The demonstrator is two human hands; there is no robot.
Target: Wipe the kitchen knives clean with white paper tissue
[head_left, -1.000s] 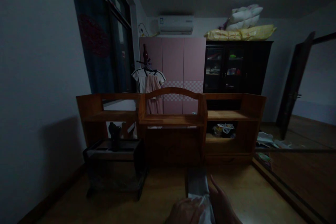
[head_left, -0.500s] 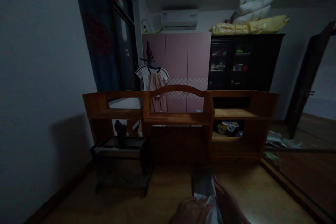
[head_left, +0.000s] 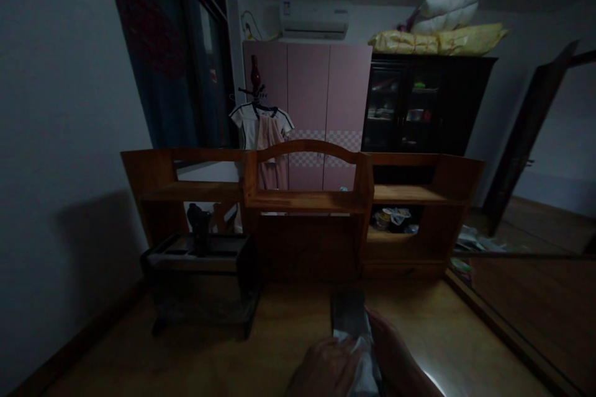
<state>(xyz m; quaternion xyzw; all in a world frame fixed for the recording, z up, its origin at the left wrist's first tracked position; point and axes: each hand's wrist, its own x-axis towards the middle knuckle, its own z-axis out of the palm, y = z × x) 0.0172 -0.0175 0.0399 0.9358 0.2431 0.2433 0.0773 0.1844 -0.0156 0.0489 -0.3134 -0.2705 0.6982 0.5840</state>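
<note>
Both my hands are at the bottom edge over a wooden desk top (head_left: 288, 335). My left hand (head_left: 326, 369) is curled and pinches a crinkled clear plastic wrapper (head_left: 361, 366). My right hand (head_left: 398, 360) lies along the right side of the wrapper and of a dark flat rectangular object (head_left: 348, 311) that sticks out ahead of the hands; its fingers are closed against them. The room is very dim and the hands are cut off by the frame.
A wooden hutch shelf (head_left: 302, 198) stands at the back of the desk. A black wire organiser (head_left: 200, 267) sits at the left. Beyond are a pink wardrobe (head_left: 307, 111), a dark glass cabinet (head_left: 419, 105), hanging clothes (head_left: 263, 136) and an open door (head_left: 526, 136).
The view shifted slightly; my hands stay together at the bottom edge on the wrapper and dark object, a little higher in the picture now.
</note>
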